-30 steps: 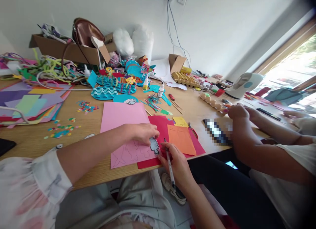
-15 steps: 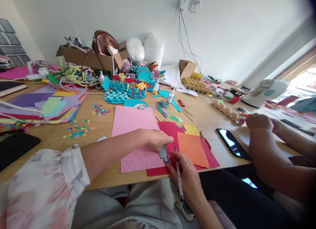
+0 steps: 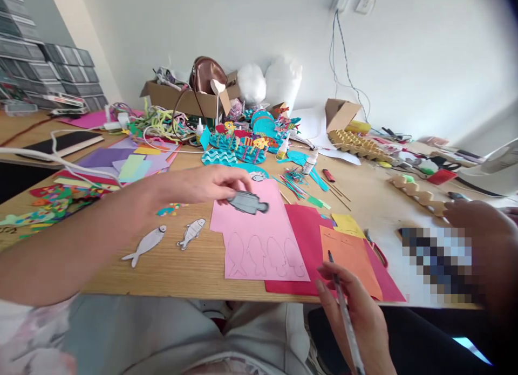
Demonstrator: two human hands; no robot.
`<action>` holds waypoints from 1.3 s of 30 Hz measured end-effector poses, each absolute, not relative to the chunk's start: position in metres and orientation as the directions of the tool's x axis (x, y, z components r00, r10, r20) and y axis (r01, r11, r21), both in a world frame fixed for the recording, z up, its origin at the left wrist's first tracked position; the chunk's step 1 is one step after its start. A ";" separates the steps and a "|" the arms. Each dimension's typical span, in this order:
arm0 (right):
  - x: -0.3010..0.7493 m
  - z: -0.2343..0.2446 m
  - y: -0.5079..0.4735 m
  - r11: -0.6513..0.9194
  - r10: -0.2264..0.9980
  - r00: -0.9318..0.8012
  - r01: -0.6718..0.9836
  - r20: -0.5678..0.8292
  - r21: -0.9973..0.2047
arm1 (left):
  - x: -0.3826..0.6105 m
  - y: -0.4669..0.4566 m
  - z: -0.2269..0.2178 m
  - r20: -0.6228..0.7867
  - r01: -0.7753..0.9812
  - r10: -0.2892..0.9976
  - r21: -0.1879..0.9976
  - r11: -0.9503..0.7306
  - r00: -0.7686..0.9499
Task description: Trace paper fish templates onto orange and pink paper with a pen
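Observation:
A grey paper fish cutout (image 3: 247, 202) is pinched in my left hand (image 3: 218, 183), held above the pink paper (image 3: 259, 221). Several fish outlines are drawn in a row along the lower part of that sheet. My right hand (image 3: 356, 307) grips a pen (image 3: 343, 305), its tip over the orange paper (image 3: 343, 256). Under the orange sheet lies red paper (image 3: 299, 240). Two white paper fish cutouts, one larger (image 3: 146, 245) and one smaller (image 3: 191, 233), rest on the wooden table left of the pink sheet.
Red-handled scissors (image 3: 378, 251) lie beside the orange paper. A co-worker's hand (image 3: 481, 224) is at the right. Further back are a glue bottle (image 3: 309, 163), blue paper crafts (image 3: 238, 148), an egg carton (image 3: 416, 194) and a cardboard box (image 3: 182, 102). Coloured sheets (image 3: 107, 162) are stacked at left.
My left hand has lifted the grey fish cutout off the pink paper and carried it left. My right hand, still with the pen, has drawn away from the sheet. The view has turned left.

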State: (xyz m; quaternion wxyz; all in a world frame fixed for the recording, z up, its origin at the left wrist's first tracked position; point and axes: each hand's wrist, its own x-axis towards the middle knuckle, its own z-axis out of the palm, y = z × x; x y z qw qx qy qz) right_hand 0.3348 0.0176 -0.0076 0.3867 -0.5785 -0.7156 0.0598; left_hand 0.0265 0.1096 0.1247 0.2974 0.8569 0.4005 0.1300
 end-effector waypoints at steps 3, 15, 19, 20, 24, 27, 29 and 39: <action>0.327 -0.010 0.017 0.306 0.894 -0.028 0.767 0.446 -0.564 | -0.013 0.094 0.119 -0.110 0.714 0.851 0.605 -0.353 0.514; 0.315 -0.013 0.023 0.404 0.893 -0.208 0.762 0.399 -0.506 | -0.095 0.042 0.053 -0.233 0.875 0.922 0.450 -0.181 0.310; 0.308 -0.008 0.024 0.493 0.850 -0.302 0.747 0.432 -0.447 | -0.087 0.045 0.048 0.022 0.901 0.960 0.341 -0.269 0.279; 0.308 -0.007 0.024 0.500 0.843 -0.305 0.747 0.443 -0.437 | -0.079 0.047 0.048 0.054 0.891 0.971 0.389 -0.234 0.232; 0.310 -0.011 0.019 0.508 0.823 -0.295 0.763 0.485 -0.400 | -0.037 0.058 0.051 -0.079 0.542 0.996 0.840 0.039 0.051; 0.307 -0.015 0.013 0.549 0.787 -0.328 0.758 0.522 -0.352 | -0.010 0.067 0.050 -0.226 0.091 0.974 0.970 0.226 -0.005; 0.300 -0.017 0.011 0.611 0.737 -0.380 0.728 0.559 -0.312 | 0.002 0.073 0.049 -0.296 -0.093 0.954 0.952 0.291 -0.045; 0.258 -0.013 0.022 0.725 0.675 -0.534 0.610 0.510 -0.320 | 0.023 0.087 0.043 -0.379 -0.332 0.925 0.876 0.351 -0.022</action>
